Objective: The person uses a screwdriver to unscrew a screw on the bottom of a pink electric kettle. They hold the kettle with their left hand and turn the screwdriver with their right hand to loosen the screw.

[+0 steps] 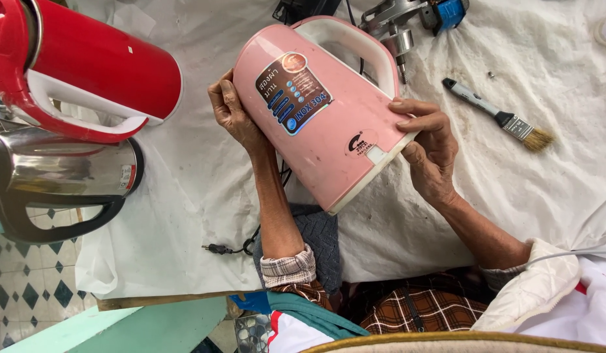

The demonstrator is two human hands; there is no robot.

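A pink electric kettle (329,124) with a white handle and a printed label is tilted on its side above the cloth-covered table (185,196). My left hand (234,111) cups its left wall near the label. On the opposite side, my right hand (430,147) grips the kettle's base rim, fingers curled over the white edge. Both hands hold the kettle between them.
A red kettle (87,72) lies at the upper left above a steel kettle (61,173) with a black handle. A paintbrush (499,117) rests at the right. A power drill (401,26) lies at the top. A black cord with plug (221,248) trails near the table's front edge.
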